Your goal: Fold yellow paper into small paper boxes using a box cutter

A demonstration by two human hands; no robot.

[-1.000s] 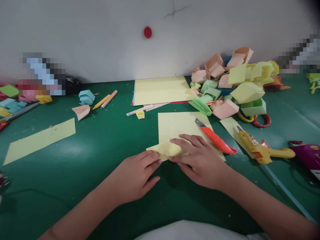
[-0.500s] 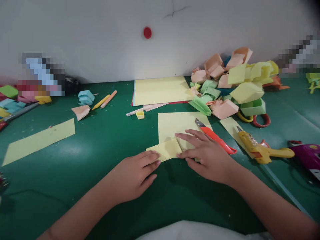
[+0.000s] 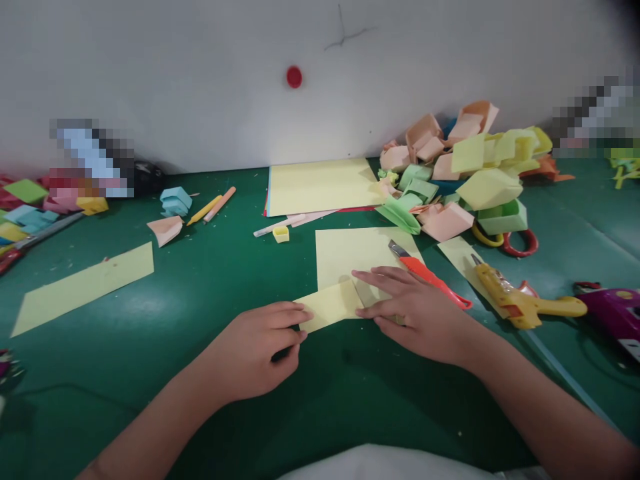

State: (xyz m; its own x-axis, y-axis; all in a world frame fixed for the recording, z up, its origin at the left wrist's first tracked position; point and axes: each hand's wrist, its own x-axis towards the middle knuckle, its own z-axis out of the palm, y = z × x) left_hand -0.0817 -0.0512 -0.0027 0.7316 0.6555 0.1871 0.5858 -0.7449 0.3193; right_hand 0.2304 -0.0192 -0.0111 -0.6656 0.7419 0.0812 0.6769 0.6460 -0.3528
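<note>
A pale yellow paper strip (image 3: 327,307) with a crease near its right part lies in front of me. It overlaps the lower edge of a larger yellow sheet (image 3: 345,253). My left hand (image 3: 263,347) has its fingertips closed around the strip's left end. My right hand (image 3: 415,310) rests over the strip's right part and the sheet, fingers spread and pressing down. What lies beneath that palm is hidden. Just beyond the right knuckles, an orange utility knife (image 3: 430,277) lies on the sheet, blade pointing away to the left.
Folded paper pieces (image 3: 450,173) heap up at the back right beside scissors (image 3: 520,243). A yellow glue gun (image 3: 515,293) lies right. Stacked sheets (image 3: 320,187) sit against the wall. Left are another strip (image 3: 85,287), two pencil-like sticks (image 3: 213,208) and blue folded paper (image 3: 175,201).
My right hand slid rightward along the strip, and its raised, curled part now lies flatter with a crease showing. My left fingers shifted slightly left to the strip's end.
</note>
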